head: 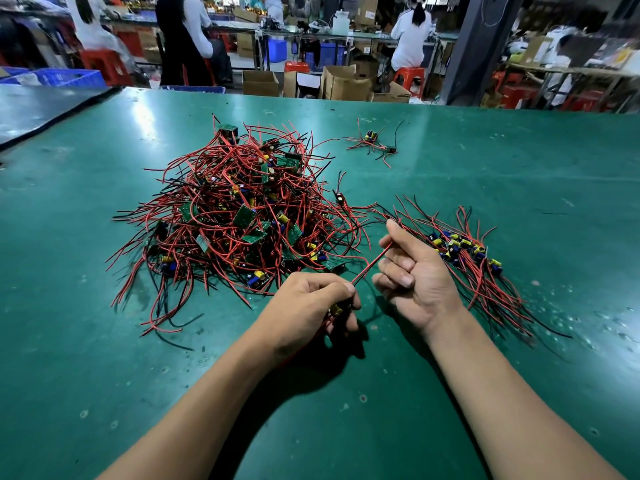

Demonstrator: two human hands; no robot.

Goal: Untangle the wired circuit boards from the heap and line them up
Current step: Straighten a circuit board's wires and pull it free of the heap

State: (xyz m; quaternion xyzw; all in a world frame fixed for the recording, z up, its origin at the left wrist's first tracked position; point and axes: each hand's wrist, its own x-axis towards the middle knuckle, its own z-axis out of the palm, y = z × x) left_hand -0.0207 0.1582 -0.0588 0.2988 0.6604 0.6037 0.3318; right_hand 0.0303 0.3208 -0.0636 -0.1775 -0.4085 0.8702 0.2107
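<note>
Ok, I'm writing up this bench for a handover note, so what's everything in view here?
heap: one, green boards with red and black wires, table centre-left
lined-up boards: one bundle, same colours, right of heap
stray cluster: one, small, far table centre
table: one, green
cardboard boxes: several, brown, floor beyond table
crates: several, blue, far left
stools: several, red, at far benches
people: several, seated or standing at far benches
held board: one, yellow capacitor showing, above table front
red wire: one, running up-right from held board
left hand: grips held board
right hand: pinches red wire
</note>
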